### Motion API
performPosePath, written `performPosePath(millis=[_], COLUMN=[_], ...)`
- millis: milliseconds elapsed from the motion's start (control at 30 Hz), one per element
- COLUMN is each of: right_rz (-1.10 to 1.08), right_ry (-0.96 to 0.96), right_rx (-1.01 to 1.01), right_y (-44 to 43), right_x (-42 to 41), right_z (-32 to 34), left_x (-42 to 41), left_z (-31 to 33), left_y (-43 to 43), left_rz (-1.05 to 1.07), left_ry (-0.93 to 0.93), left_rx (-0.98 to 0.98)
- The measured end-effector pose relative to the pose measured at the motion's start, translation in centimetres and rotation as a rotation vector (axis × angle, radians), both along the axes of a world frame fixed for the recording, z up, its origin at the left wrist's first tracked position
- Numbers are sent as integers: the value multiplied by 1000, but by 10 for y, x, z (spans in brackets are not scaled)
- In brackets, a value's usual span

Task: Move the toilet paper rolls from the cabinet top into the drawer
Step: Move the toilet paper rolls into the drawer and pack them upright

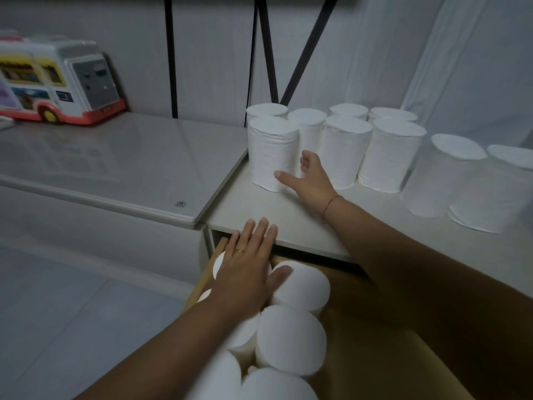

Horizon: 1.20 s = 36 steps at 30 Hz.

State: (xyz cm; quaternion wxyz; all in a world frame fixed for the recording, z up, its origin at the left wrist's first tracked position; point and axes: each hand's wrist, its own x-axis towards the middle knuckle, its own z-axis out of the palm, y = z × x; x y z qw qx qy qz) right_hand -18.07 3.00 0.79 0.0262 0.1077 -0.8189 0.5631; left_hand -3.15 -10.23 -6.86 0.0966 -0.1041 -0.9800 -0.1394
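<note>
Upright toilet paper rolls (392, 151) are seen standing in a cluster on the pale cabinet top (259, 209), from the centre of the frame to its right edge. The right hand (311, 180) is stretched to the front-left roll (271, 151) of this cluster. Its thumb is laid against the lower side of that roll, while the fingers are curled into the gap to the roll's right. Whether the roll is actually gripped cannot be told, since the fingertips are hidden.

Below the cabinet edge, in the lower centre, the open drawer (375, 313) is seen with several rolls (291, 339) already standing in it along its left side. The left hand (251, 267) is laid flat on the rearmost of these rolls, fingers straight and together, nothing being held; a ring (240, 250) is worn on it.

In the upper left, a toy bus (57, 82) is parked on a glossy grey surface (115, 163).
</note>
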Motion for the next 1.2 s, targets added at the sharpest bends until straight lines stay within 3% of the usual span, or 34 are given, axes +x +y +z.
performPosePath(millis=[233, 533, 900, 1200], right_rz=[32, 52, -27, -4], right_ry=[-38, 50, 130, 126], right_rx=[-149, 39, -146, -90], right_y=[-17, -36, -80, -66], right_x=[-13, -8, -22, -20], right_z=[-8, -8, 2, 4], left_x=[-1, -1, -2, -2], left_z=[-7, -7, -9, -8], left_y=[1, 2, 3, 3], left_rz=[34, 42, 37, 21], left_ry=[59, 66, 61, 70], left_rx=[-83, -74, -64, -28])
